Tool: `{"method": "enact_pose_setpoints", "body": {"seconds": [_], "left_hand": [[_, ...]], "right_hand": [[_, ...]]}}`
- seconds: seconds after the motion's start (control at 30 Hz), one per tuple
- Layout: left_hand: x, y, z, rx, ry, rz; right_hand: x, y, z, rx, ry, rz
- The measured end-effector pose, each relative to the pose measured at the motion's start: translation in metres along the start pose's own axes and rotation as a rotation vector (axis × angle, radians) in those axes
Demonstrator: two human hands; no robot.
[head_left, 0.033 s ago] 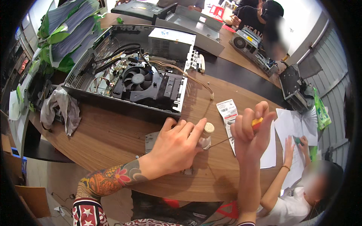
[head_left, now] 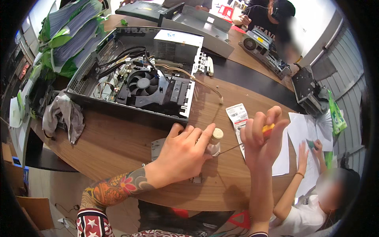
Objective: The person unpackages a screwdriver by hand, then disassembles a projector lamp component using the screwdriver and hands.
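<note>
My left hand (head_left: 182, 152) is closed around a small whitish bottle (head_left: 213, 149) with a round cream cap (head_left: 216, 134), held low over the tabletop. In my right hand (head_left: 262, 136) is a screwdriver (head_left: 269, 128) with a yellow and red handle; the fingers are curled around it. Its thin shaft slants down to the left, and the end meets the lower part of the bottle. Whether the tip touches the bottle or passes behind it I cannot tell. A grey metal piece (head_left: 157, 149) lies partly hidden behind my left hand.
Beyond my hands stands an opened computer case (head_left: 130, 110) with a black fan (head_left: 143, 83); a loose cable (head_left: 215, 93) hangs over its side. A printed card (head_left: 236, 113) and papers (head_left: 294, 126) lie to the right. A seated person's hands (head_left: 303, 158) rest there. A grey cloth (head_left: 65, 114) lies left.
</note>
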State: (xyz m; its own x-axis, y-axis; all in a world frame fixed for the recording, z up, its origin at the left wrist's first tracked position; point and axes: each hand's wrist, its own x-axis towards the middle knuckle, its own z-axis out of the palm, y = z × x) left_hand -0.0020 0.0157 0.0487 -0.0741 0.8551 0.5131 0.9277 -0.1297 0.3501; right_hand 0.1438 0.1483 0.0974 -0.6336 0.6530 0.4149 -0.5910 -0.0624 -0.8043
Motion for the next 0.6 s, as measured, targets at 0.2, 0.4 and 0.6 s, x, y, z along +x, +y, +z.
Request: {"method": "enact_pose_setpoints", "body": {"seconds": [0.2, 0.4, 0.6], "left_hand": [[0.001, -0.001, -0.003, -0.014, -0.020, -0.014], [0.000, -0.002, -0.007, 0.004, -0.034, 0.001], [0.001, -0.001, -0.005, 0.037, -0.061, -0.005]], "right_hand": [[-0.001, 0.006, 0.000, -0.046, -0.065, -0.211], [-0.020, 0.009, 0.006, -0.376, 0.083, -0.327], [-0.022, 0.010, 0.009, -0.198, 0.210, -0.249]]}}
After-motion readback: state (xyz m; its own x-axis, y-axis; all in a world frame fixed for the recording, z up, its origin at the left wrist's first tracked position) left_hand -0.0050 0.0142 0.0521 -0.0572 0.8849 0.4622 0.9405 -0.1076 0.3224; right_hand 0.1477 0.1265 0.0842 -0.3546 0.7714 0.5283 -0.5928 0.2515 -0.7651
